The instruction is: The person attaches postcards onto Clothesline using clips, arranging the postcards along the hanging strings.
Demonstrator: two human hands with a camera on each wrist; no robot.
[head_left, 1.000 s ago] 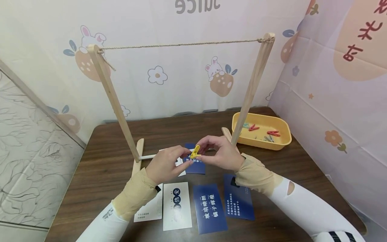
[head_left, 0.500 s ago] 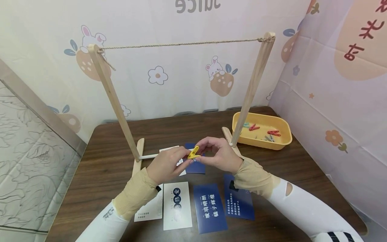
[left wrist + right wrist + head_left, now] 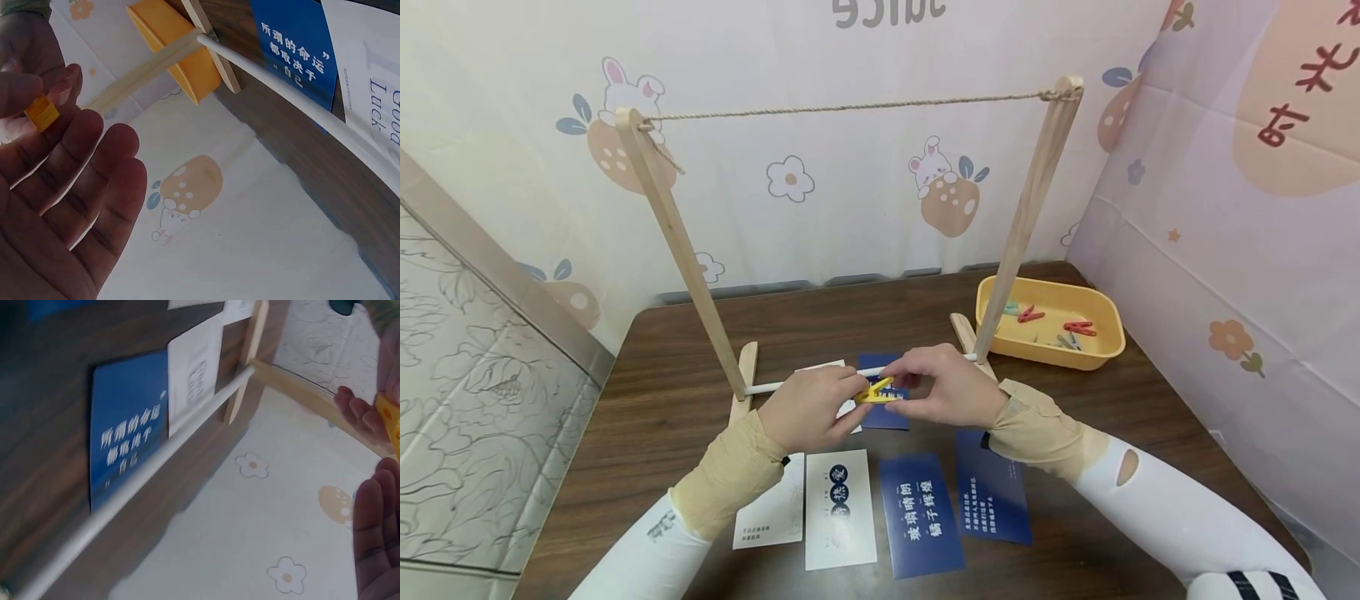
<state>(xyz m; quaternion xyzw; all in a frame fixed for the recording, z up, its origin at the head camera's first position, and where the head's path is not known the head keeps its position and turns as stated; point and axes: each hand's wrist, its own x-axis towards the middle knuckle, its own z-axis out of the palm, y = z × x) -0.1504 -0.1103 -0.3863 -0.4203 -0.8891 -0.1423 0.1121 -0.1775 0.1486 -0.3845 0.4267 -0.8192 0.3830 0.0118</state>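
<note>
Both hands meet over the middle of the table, at a small yellow clothespin (image 3: 876,390). My left hand (image 3: 815,408) pinches its left end between thumb and forefinger. At the other end, the fingertips of my right hand (image 3: 953,390) pinch the spread legs, one at each leg. In the left wrist view only a short piece of the clothespin (image 3: 42,113) shows between the fingers. The right wrist view catches part of the clothespin (image 3: 390,419) at its right edge. Just behind the hands runs the white rod (image 3: 767,387) of a wooden stand.
A twine (image 3: 850,109) stretches between two wooden posts (image 3: 679,250). Blue cards (image 3: 921,517) and white cards (image 3: 840,521) lie in front of the hands, with more under the rod. At the back right, a yellow basket (image 3: 1108,350) holds several clothespins (image 3: 1079,328).
The clothespin has turned between the hands, from legs pointing up to legs pointing right. The right fingers have shifted onto its legs; both hands stay over nearly the same spot.
</note>
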